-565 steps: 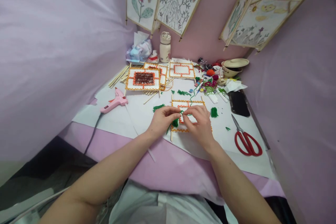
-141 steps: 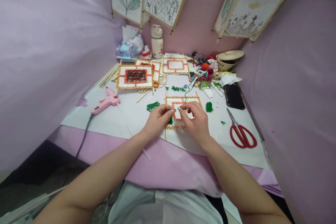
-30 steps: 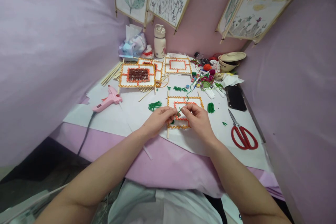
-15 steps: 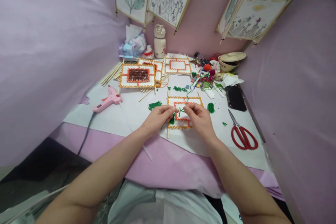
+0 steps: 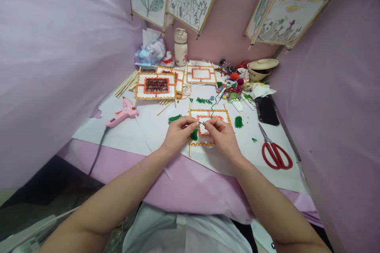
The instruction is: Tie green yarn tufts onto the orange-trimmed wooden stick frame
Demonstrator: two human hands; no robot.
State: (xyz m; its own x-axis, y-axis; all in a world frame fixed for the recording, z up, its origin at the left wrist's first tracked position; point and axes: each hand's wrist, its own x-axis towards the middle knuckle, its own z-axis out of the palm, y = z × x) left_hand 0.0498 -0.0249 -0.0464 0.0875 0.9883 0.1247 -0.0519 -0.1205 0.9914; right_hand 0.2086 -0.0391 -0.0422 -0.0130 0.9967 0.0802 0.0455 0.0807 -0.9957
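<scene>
My left hand (image 5: 183,128) and my right hand (image 5: 220,132) pinch a short length of green yarn (image 5: 201,123) between their fingertips, close together. Below them lies a white panel edged in orange yarn loops (image 5: 203,144), with an inner red-orange rectangle, partly hidden by my hands. From beside my right fingers a green strand (image 5: 214,104) trails up toward the pile at the back. A dark green yarn bundle (image 5: 194,134) hangs or lies just under my left fingers; I cannot tell which. More green bundles lie to the left (image 5: 174,119) and right (image 5: 238,121).
Red-handled scissors (image 5: 276,155) and a black phone (image 5: 267,110) lie on the right. A pink glue gun (image 5: 123,114) rests on the left, its cord running off the edge. Behind are finished-looking panels (image 5: 156,85), a bottle (image 5: 181,47), tissues (image 5: 151,51) and tangled yarn (image 5: 234,95).
My hands have come closer together, the right one shifting slightly left. The green yarn, forked and slack between them before, is now a short piece held between the fingertips.
</scene>
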